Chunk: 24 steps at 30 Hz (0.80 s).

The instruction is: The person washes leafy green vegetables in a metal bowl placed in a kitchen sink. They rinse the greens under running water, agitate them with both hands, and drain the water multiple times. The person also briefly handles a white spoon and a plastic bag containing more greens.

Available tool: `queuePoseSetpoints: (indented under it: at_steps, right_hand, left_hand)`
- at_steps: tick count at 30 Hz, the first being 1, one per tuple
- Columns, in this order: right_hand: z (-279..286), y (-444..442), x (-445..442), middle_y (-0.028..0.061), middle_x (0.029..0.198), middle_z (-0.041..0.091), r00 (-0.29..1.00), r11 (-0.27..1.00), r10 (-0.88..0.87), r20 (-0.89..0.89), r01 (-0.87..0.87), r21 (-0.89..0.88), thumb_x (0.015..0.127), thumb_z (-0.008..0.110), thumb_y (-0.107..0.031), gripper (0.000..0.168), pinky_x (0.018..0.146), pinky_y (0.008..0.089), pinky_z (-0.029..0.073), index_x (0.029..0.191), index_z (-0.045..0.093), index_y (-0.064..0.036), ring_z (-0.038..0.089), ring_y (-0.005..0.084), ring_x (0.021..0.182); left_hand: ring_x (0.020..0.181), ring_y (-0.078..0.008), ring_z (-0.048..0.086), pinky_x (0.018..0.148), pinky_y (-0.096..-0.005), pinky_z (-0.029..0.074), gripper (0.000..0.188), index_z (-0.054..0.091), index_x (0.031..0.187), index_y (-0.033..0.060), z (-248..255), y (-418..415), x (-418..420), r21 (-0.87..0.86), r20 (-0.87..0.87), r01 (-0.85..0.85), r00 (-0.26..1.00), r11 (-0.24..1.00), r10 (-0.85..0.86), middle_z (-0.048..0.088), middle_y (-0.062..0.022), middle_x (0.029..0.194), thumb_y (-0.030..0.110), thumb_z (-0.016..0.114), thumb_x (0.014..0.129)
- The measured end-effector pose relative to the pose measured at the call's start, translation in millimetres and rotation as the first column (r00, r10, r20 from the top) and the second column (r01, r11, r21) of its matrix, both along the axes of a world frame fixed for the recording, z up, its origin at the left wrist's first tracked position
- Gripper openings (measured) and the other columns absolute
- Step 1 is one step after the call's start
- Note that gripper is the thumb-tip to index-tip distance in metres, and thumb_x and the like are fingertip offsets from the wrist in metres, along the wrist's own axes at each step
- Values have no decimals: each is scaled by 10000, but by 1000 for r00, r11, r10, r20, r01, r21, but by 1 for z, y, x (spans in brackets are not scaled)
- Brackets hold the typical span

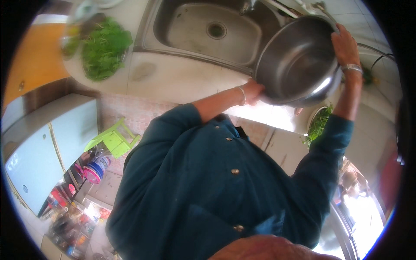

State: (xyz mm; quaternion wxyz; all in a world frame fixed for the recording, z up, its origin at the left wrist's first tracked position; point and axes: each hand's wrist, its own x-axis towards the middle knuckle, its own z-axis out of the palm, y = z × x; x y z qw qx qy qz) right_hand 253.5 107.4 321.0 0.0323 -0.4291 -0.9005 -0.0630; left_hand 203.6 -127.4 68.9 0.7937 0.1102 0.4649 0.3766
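I hold a large stainless steel basin (302,65) over the countertop at the sink's right side. It is tilted, and its bare, shiny inside faces me. My left hand (253,92) grips its rim at the near left. Across from it, my right hand (346,47) has the rim at the far right. Part of the right end of the steel sink (208,53) is hidden behind the basin. The sink's drain (216,30) shows in its floor, and a faucet (247,7) stands at its back edge.
Leafy greens (105,48) are heaped on the left counter; more greens (320,122) lie in a container at right, partly behind my right arm. A green plastic chair (113,138), a plastic bucket (96,169) and light-blue cabinet doors (48,136) are at lower left.
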Motion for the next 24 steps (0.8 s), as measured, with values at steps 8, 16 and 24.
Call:
queuePoseSetpoints:
  at_steps: [8,16,24]
  right_hand:
    - [-6,8,-6,255,1075,549,999,998,54,5,-54,38,786,369,-251,433,880,481,374,1103,515,5,492,441,1005]
    - [-4,6,-7,277,1036,552,1000,1000,-7,17,7,17,782,373,-248,405,867,495,376,1064,522,2,491,449,993]
    - [-5,2,-6,274,1021,559,1000,1000,0,-23,1,29,774,385,-252,378,859,502,377,1026,531,-10,491,458,982]
  left_hand:
    - [398,-92,283,359,-233,192,94,485,838,52,-5,-1,-5,-19,87,-42,995,999,43,411,-16,569,132,461,881]
    - [403,-94,287,359,-233,188,146,472,763,37,49,-5,-22,-176,144,-126,978,976,152,393,-20,551,124,460,880]
    - [395,-88,273,358,-227,177,147,467,759,30,49,-6,-24,-162,150,-119,978,980,143,384,-15,545,122,467,874]
